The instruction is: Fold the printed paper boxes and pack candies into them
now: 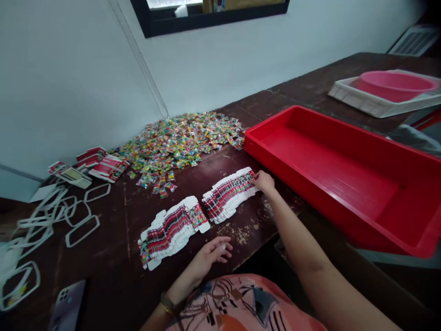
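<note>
Two rows of flattened printed cartons lie fanned out on the dark table. The left row is nearer to me, and the right row runs toward the red tray. At the far right end of the right row is my right hand, its fingers curled together on the last carton's edge; the fingertips are partly hidden. My left hand hovers near the table's front edge, just below the gap between the rows. Its fingers are loosely bent and apart, with nothing in them.
Small clear packets of colourful candy are heaped against the wall. A large red tray stands at right, with a pink basin behind it. More cartons, loose white straps and a phone lie left.
</note>
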### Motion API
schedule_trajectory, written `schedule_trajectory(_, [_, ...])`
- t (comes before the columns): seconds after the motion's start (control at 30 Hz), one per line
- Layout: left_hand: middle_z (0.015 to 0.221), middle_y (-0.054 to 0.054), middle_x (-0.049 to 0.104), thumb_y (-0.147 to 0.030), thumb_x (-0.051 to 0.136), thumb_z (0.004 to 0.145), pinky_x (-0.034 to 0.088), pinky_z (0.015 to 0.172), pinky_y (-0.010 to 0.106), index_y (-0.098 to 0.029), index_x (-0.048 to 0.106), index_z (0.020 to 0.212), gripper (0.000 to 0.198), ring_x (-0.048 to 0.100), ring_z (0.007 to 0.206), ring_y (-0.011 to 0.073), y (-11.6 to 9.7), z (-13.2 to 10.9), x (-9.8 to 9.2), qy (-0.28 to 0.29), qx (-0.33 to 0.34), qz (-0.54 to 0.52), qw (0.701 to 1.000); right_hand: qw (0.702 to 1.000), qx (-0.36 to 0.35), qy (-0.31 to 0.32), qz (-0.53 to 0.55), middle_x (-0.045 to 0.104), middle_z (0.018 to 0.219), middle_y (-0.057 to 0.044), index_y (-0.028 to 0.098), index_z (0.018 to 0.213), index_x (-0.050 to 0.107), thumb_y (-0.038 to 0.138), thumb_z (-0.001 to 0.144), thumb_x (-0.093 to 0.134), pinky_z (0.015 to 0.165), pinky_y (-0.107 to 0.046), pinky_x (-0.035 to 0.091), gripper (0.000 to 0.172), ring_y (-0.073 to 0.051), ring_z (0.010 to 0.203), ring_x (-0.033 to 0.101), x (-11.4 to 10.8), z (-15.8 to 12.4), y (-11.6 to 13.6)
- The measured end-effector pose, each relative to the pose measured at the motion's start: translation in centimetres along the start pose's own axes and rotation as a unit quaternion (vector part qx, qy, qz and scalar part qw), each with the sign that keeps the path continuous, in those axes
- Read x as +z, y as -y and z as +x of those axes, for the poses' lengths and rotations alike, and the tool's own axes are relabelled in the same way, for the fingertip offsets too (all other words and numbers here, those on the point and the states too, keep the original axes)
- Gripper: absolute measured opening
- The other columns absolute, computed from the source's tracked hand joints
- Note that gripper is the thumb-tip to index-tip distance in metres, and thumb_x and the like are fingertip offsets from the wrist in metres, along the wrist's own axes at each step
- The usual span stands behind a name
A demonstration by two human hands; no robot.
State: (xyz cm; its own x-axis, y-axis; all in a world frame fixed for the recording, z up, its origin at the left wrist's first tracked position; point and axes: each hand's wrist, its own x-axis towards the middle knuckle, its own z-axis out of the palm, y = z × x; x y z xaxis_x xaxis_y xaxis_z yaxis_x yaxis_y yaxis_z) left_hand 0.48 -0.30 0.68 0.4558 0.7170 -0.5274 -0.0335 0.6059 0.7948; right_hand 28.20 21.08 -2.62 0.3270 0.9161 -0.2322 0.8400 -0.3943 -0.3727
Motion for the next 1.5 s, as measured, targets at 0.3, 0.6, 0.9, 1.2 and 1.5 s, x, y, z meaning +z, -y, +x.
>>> schedule_trajectory(0.3, [0.105, 0.010, 0.061, -0.043, 0.059, 0.081, 0.045, 0.079, 0.031, -0.018, 0.060, 0.114, 0.041, 0.059, 0.091, 0.0188, -0.1, -0.1, 0.2, 0.004, 0.015, 0.011, 1.000, 0.999, 0.047, 0.009, 0.021, 0.063, 0.106, -0.026, 0.007, 0.099, 0.060, 0.028, 0.065, 0.076, 0.088, -0.048, 0.043, 0.043, -0.039, 0.108, 0.057, -1.2, -0.1, 0.9])
schedule_trajectory(0.6, [0.123, 0.010, 0.059, -0.042, 0.061, 0.082, 0.041, 0.094, 0.036, -0.021, 0.056, 0.122, 0.046, 0.052, 0.113, 0.0237, -0.2, -0.6, -0.6, -0.074, 0.125, -0.043, 0.988, 0.954, -0.167, 0.113, 0.223, 0.069, 0.087, -0.003, 0.020, 0.093, 0.058, 0.040, 0.085, 0.054, 0.070, -0.026, 0.052, 0.022, -0.016, 0.078, 0.066, -0.4, -12.8, 2.1])
schedule_trajectory(0.9, [0.076, 0.004, 0.068, -0.019, 0.066, 0.063, 0.047, 0.069, 0.031, -0.012, 0.063, 0.092, 0.030, 0.061, 0.067, 0.0168, -0.1, -0.3, -0.1, -0.093, 0.032, -0.152, 0.984, 0.842, -0.489, 0.051, 0.223, 0.051, 0.131, -0.008, 0.028, 0.114, 0.059, 0.023, 0.086, 0.057, 0.105, -0.049, 0.030, 0.028, -0.027, 0.126, 0.037, 2.6, -21.4, 3.6])
schedule_trajectory(1.2, [0.070, 0.003, 0.063, -0.018, 0.069, 0.061, 0.043, 0.059, 0.025, -0.013, 0.058, 0.076, 0.019, 0.057, 0.060, 0.0128, 0.2, -2.3, 0.3, 0.068, -0.018, -0.093, 0.993, 0.715, -0.474, 0.437, 0.269, 0.056, 0.115, -0.008, 0.016, 0.072, 0.064, 0.033, 0.079, 0.069, 0.096, -0.036, 0.040, 0.019, -0.022, 0.112, 0.051, -0.2, -19.2, 4.9])
schedule_trajectory(1.5, [0.073, -0.001, 0.060, -0.043, 0.068, 0.073, 0.041, 0.062, 0.024, -0.015, 0.056, 0.090, 0.035, 0.054, 0.065, 0.0130, 2.8, -1.9, 0.1, -0.202, 0.126, 0.072, 0.968, 0.779, -0.268, 0.363, 0.435, 0.062, 0.088, 0.000, 0.023, 0.100, 0.048, 0.032, 0.083, 0.063, 0.068, -0.024, 0.046, 0.025, -0.013, 0.077, 0.058, 2.4, -22.7, 3.3])
